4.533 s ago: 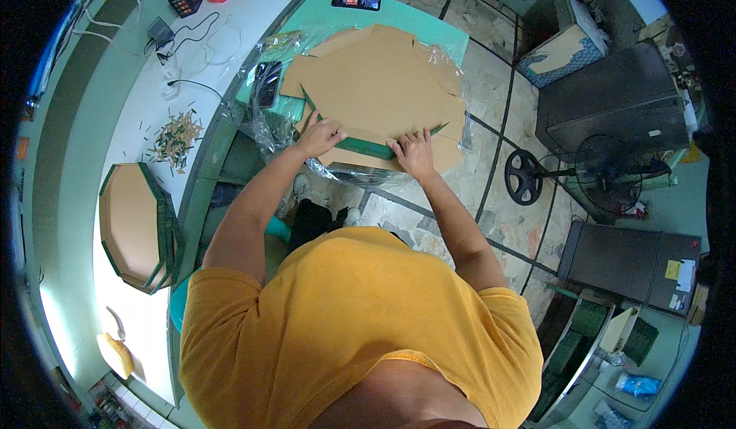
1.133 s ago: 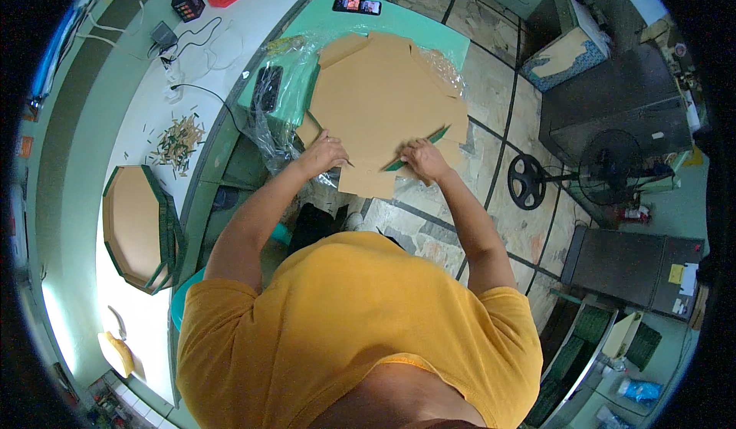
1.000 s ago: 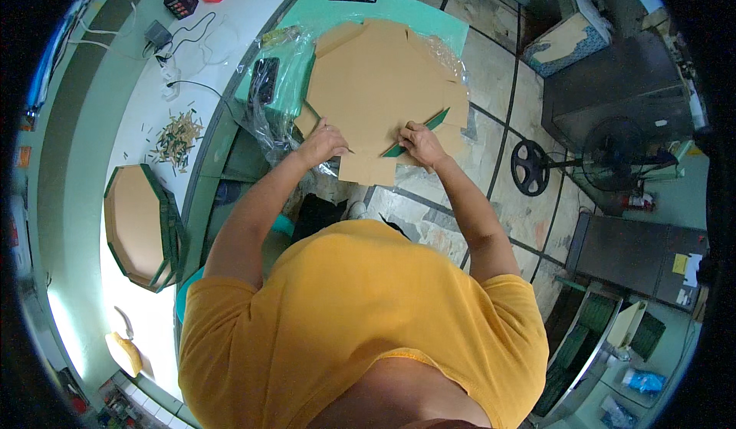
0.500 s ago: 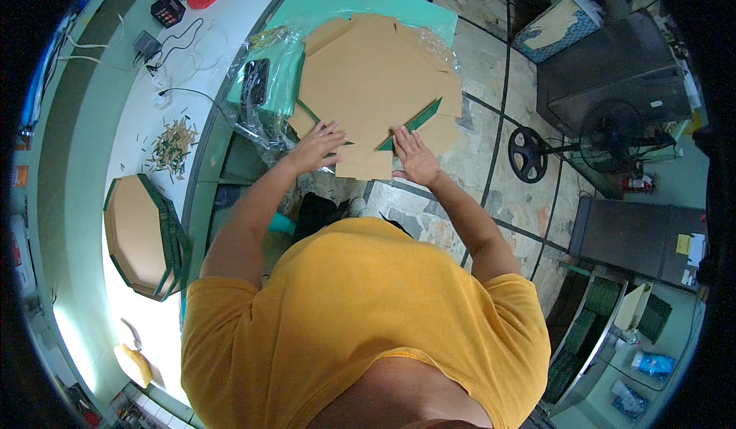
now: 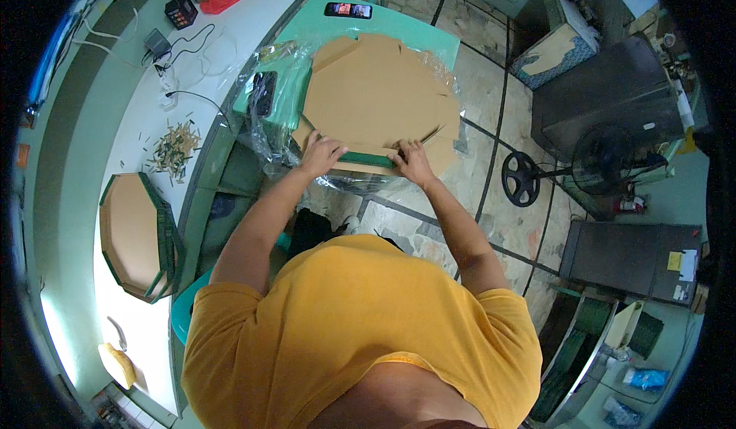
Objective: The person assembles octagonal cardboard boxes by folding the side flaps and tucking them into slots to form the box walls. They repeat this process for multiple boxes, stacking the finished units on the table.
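A brown octagonal cardboard sheet [image 5: 376, 92] lies on a green table, over clear plastic wrap. Its near edge flap [image 5: 366, 159] stands folded up, with the dark green outer face showing. My left hand [image 5: 320, 155] grips the left end of this flap with bent fingers. At the other end, my right hand [image 5: 412, 161] has its fingers curled over the flap near the corner. Green-faced corner folds stick up beside both hands. My fingertips are partly hidden behind the flap.
On the white counter at left are a stack of green-edged octagonal box parts [image 5: 132, 233], a pile of small strips [image 5: 176, 151] and a charger with cables [image 5: 159, 43]. Two phones, one at the far edge [image 5: 348, 10], lie on the green table. A fan [image 5: 606, 161] stands at right.
The near flap, flat before, is now folded up and shows its green face. My hands have gone from lying flat on the side folds to gripping the flap's ends.
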Demonstrator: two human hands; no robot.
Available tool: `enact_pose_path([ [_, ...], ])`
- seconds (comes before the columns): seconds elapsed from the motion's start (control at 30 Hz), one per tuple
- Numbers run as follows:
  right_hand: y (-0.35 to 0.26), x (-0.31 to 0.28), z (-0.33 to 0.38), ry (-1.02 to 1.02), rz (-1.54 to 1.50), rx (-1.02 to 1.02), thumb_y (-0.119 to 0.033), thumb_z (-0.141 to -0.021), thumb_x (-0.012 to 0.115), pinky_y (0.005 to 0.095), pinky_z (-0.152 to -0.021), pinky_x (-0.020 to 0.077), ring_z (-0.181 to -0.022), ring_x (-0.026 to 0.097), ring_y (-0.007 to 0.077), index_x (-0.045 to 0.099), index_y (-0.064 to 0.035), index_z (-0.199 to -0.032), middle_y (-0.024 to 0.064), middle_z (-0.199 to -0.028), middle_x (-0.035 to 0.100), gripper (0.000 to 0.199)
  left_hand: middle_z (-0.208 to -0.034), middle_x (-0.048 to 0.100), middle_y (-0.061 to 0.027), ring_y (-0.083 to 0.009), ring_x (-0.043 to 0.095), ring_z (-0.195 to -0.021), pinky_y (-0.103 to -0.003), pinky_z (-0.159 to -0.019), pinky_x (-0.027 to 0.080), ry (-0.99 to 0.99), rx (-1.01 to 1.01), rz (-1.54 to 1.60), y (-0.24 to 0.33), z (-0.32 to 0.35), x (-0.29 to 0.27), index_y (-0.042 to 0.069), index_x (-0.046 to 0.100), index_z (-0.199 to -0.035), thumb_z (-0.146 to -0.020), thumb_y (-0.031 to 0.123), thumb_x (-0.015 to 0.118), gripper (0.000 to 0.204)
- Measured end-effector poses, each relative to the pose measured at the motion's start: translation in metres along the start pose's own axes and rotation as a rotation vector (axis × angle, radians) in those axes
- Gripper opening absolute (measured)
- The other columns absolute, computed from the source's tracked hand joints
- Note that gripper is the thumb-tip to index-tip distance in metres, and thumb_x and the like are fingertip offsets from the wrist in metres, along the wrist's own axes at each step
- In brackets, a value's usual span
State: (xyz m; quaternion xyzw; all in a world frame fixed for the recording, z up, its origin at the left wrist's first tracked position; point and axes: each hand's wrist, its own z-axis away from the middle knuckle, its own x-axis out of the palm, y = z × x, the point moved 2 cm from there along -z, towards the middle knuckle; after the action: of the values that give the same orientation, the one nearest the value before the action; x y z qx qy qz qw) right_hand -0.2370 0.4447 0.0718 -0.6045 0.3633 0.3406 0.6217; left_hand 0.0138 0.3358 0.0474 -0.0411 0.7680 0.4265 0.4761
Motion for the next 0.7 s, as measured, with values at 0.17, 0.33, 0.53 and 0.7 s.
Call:
enact_pose_path([
  [0.17, -0.011, 0.005, 0.001, 0.078, 0.009, -0.152, -0.026, -0.085, 0.066, 0.0430, -0.083, 0.0451, -0.093, 0.060, 0.0299, 0.065, -0.0112, -0.102, 0.0121, -0.092, 0.062, 0.023, -0.100, 0.066, -0.0046, -0.0232, 0.060, -0.099, -0.053, -0.109, 0.023, -0.011, 0.006, -0.056, 0.005, 0.004, 0.004, 0.015, 0.069, -0.101, -0.088, 0.037, 0.062, 0.026],
  [0.33, -0.018, 0.013, 0.013, 0.103, 0.315, -0.350, -0.037, -0.079, 0.068, 0.0413, -0.087, 0.0434, -0.097, 0.057, 0.0270, 0.064, -0.0104, -0.106, 0.0085, -0.103, 0.059, 0.038, -0.097, 0.064, -0.0026, -0.0221, 0.054, -0.110, -0.055, -0.111, 0.018, -0.058, 0.078, -0.229, 0.007, 0.013, 0.007, 0.018, 0.070, -0.102, -0.081, 0.041, 0.067, 0.031],
  [0.53, -0.022, 0.028, 0.009, 0.007, 0.258, -0.361, -0.020, -0.078, 0.067, 0.0410, -0.085, 0.0434, -0.093, 0.056, 0.0307, 0.062, -0.0038, -0.094, 0.0129, -0.091, 0.058, 0.024, -0.091, 0.062, 0.0001, -0.0227, 0.055, -0.104, -0.064, -0.108, 0.016, -0.148, 0.142, -0.398, 0.013, 0.008, 0.014, 0.017, 0.071, -0.097, -0.080, 0.039, 0.068, 0.028],
  [0.7, -0.033, 0.019, 0.008, 0.050, 0.144, -0.293, -0.014, -0.075, 0.066, 0.0421, -0.083, 0.0459, -0.089, 0.059, 0.0322, 0.063, -0.0043, -0.089, 0.0134, -0.087, 0.061, 0.018, -0.088, 0.062, -0.0033, -0.0223, 0.056, -0.103, -0.062, -0.108, 0.018, 0.012, 0.122, -0.306, 0.035, 0.007, -0.014, 0.014, 0.070, -0.092, -0.081, 0.038, 0.067, 0.026],
])
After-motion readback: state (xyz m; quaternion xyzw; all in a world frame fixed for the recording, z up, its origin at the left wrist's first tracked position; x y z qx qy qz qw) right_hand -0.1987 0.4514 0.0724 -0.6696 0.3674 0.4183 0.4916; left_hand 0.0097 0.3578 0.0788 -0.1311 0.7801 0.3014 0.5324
